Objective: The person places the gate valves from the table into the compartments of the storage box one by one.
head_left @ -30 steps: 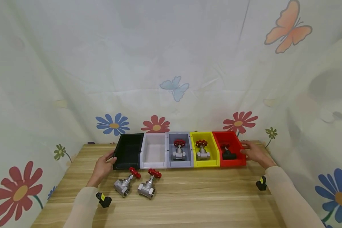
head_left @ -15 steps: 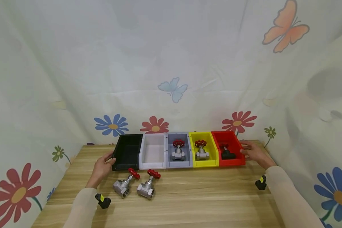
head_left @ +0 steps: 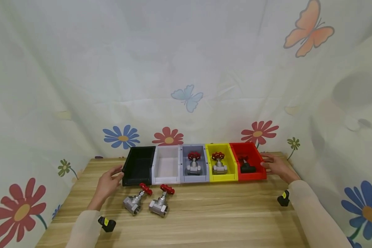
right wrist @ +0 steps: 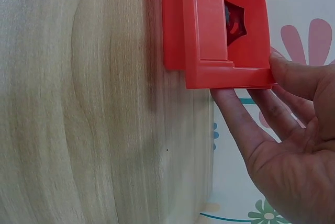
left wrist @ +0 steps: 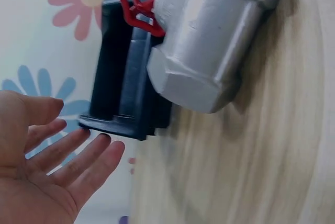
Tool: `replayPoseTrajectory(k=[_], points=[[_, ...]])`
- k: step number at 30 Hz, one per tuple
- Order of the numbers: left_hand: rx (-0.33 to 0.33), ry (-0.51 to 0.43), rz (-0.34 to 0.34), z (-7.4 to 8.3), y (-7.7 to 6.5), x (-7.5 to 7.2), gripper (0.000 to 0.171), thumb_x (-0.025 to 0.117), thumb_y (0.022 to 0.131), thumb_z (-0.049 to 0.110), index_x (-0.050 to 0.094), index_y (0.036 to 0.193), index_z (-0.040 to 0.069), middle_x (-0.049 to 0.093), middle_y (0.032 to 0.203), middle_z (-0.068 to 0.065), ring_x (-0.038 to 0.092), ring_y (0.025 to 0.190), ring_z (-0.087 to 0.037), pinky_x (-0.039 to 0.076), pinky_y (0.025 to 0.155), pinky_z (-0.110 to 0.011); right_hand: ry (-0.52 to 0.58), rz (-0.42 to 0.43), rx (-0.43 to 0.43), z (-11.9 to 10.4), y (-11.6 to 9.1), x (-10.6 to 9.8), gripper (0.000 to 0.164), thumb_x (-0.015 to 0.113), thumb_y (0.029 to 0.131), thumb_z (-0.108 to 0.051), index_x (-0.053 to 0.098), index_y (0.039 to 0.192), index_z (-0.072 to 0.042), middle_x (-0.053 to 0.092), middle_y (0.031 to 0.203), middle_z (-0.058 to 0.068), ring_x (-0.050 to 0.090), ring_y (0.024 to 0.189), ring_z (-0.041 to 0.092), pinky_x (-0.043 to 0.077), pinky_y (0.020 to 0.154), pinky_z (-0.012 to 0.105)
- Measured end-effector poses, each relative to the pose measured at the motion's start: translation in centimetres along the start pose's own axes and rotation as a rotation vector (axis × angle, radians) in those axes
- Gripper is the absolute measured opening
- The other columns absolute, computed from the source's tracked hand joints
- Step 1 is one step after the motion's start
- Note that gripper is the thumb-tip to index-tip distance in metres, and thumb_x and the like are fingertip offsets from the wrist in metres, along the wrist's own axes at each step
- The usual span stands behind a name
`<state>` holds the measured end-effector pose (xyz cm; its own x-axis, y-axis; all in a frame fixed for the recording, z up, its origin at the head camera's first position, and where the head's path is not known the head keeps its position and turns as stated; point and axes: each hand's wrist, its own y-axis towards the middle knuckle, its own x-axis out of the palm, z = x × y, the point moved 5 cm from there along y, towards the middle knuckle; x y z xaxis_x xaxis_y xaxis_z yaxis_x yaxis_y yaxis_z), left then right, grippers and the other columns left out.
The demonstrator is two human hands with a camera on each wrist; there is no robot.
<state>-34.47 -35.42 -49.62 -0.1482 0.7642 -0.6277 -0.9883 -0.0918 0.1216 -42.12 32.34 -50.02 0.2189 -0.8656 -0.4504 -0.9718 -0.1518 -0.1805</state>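
Note:
Open and slightly spread, my left hand [head_left: 106, 186] is beside the outer wall of the black bin [head_left: 137, 181]. In the left wrist view its fingertips [left wrist: 116, 150] are right at that bin's edge. My right hand [head_left: 279, 168] touches the outer side of the red bin [head_left: 253, 176] with nearly straight fingers, the thumb [right wrist: 285, 69] at the rim. Two metal gate valves with red handwheels, a left valve [head_left: 132, 204] and a right valve [head_left: 158, 206], lie on the table before the bins.
Between the end bins stand a white bin [head_left: 166, 179], a grey bin [head_left: 195, 178] and a yellow bin [head_left: 225, 177], all in one row. The grey and yellow bins each hold a metal valve; the red one holds a dark-bodied valve [head_left: 247, 168]. A flowered curtain [head_left: 186, 69] hangs behind the table.
My left hand has drawn slightly away from the black bin, its thumb coming off the edge, and its wrist has shifted left. The right hand, bins and valves look unchanged.

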Motion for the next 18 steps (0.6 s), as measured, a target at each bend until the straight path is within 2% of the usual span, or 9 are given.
replayPoseTrajectory(k=[3, 9, 18], points=[[0.042, 0.048, 0.018, 1.0, -0.5, -0.5, 0.05, 0.051, 0.103, 0.024, 0.041, 0.149, 0.006, 0.05, 0.145, -0.025, 0.061, 0.118, -0.042, 0.059, 0.078, -0.036, -0.01, 0.001, 0.0, 0.1, 0.0, 0.0, 0.066, 0.055, 0.101, -0.02, 0.021, 0.156, -0.003, 0.035, 0.15, 0.035, 0.05, 0.127, 0.049, 0.054, 0.092, 0.049], [0.12, 0.11, 0.036, 3.7, -1.5, -0.8, 0.05, 0.052, 0.103, 0.028, 0.045, 0.146, 0.005, 0.05, 0.146, -0.023, 0.06, 0.12, -0.04, 0.057, 0.083, -0.045, -0.006, 0.001, -0.008, 0.2, 0.1, 0.0, 0.065, 0.055, 0.101, -0.018, 0.023, 0.155, -0.002, 0.036, 0.149, 0.036, 0.052, 0.126, 0.048, 0.055, 0.091, 0.049], [0.228, 0.162, 0.047, 7.8, -3.3, -0.3, 0.047, 0.057, 0.1, 0.029, 0.051, 0.142, 0.008, 0.055, 0.141, -0.021, 0.063, 0.116, -0.039, 0.057, 0.081, -0.049, -0.015, 0.007, -0.004, 0.3, 0.1, 0.0, 0.065, 0.055, 0.101, -0.019, 0.022, 0.155, -0.003, 0.034, 0.151, 0.035, 0.05, 0.127, 0.049, 0.055, 0.092, 0.048]])
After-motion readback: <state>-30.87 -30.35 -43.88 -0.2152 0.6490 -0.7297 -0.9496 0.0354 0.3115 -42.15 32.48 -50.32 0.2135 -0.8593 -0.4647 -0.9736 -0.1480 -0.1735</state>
